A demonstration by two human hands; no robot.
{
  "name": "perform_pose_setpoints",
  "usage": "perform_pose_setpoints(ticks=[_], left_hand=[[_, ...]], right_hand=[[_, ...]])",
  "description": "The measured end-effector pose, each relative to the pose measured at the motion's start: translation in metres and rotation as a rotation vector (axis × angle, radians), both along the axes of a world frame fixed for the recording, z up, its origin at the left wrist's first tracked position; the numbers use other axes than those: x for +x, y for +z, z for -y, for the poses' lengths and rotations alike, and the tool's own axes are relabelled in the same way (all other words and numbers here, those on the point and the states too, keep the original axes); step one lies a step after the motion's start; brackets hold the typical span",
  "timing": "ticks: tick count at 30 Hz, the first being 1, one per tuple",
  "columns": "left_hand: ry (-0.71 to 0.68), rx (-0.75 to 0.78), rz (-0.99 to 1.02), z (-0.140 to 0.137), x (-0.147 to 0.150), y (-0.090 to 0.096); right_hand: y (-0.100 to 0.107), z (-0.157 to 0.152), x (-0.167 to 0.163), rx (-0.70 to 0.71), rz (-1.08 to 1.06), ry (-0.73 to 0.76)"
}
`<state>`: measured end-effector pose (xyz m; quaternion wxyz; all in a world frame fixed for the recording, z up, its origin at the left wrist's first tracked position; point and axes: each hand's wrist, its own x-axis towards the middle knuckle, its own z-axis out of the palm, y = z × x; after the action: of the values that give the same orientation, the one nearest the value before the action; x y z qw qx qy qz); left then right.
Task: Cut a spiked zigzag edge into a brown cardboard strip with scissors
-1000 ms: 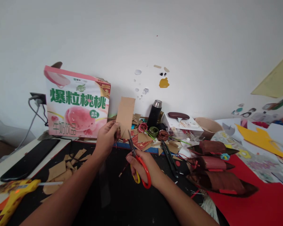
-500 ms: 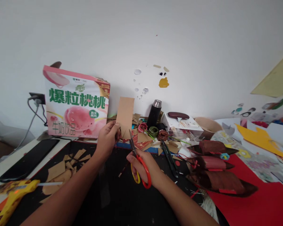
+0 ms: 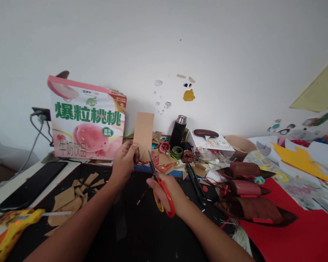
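Pinched between the thumb and fingers of my left hand (image 3: 127, 156) is a strip of brown cardboard (image 3: 144, 129), held upright by its lower left edge. My right hand (image 3: 169, 191) grips a pair of scissors (image 3: 168, 200) with red and yellow handles. Their blades point up and touch or lie just in front of the cardboard's lower right corner; which of the two I cannot tell. Cardboard offcuts (image 3: 68, 198) are scattered on the black mat (image 3: 142, 233) left of my left forearm.
A pink drink carton (image 3: 89, 120) stands at the back left, with a black phone (image 3: 32, 185) and yellow glue gun (image 3: 19, 229) before it. Behind my hands are a black flask (image 3: 178, 131) and small paint jars (image 3: 177, 152). A cutter knife (image 3: 196, 183) and brown model boats (image 3: 258, 211) lie right.
Almost nothing differs. The whole view has shifted very slightly; both hands keep their hold on the cardboard and the scissors.
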<state>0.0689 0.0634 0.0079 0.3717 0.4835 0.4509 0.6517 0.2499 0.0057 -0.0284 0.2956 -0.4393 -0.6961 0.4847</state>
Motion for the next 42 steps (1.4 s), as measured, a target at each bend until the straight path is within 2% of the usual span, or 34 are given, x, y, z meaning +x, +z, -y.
perform_pose_setpoints(ticks=[3,8,19,31,42], left_hand=[[-0.006,-0.005,0.021,0.0000,0.0002,-0.0004],[-0.005,-0.006,0.011,-0.0011,-0.0004,-0.0028],[0.019,-0.025,0.041,-0.0002,0.0035,-0.0011],[0.020,-0.014,0.023,0.0004,0.0037,-0.0018],[0.007,-0.014,0.008,0.0002,0.0015,-0.0012]], right_hand=[[-0.0006,-0.0004,0.0002,0.001,0.019,-0.003],[-0.0011,-0.0014,0.0015,0.082,0.082,-0.009],[-0.0023,-0.0020,0.0021,0.117,0.107,-0.031],[0.0024,-0.0005,-0.0019,0.070,0.098,-0.070],[0.0028,-0.0012,0.0030,-0.003,-0.005,0.014]])
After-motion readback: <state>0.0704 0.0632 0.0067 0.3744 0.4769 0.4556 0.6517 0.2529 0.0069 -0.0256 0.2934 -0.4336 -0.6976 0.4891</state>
